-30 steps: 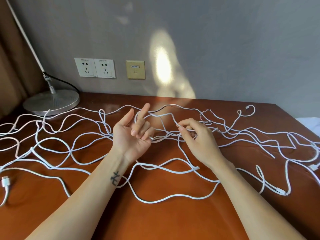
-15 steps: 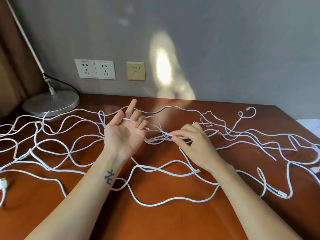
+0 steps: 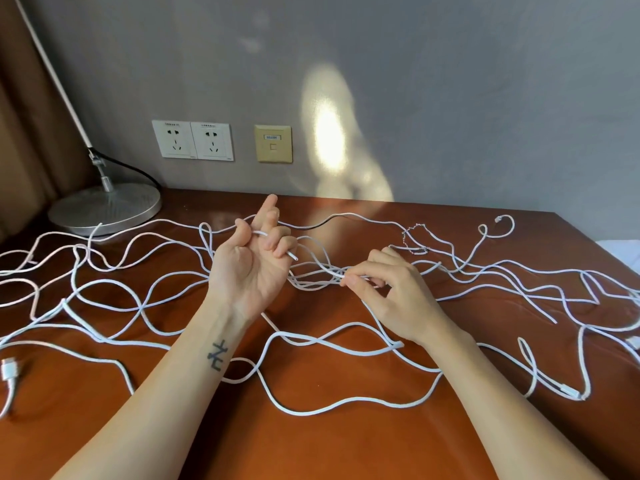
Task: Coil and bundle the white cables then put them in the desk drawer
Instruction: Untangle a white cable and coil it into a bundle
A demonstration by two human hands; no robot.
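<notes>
Gripping white cable (image 3: 277,244) in left hand (image 3: 250,268), right hand (image 3: 391,292) pinching it

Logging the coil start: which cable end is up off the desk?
The cable end sticking out of the left hand, pinned under its curled fingers. The other plugs, like the left-edge plug, lie flat on the desk.

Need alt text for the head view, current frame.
A person's left hand, palm up, grips a cable end while the right hand pinches a strand of the white cables sprawled loose across a reddish-brown desk. A lamp base and wall sockets sit back left.
</notes>
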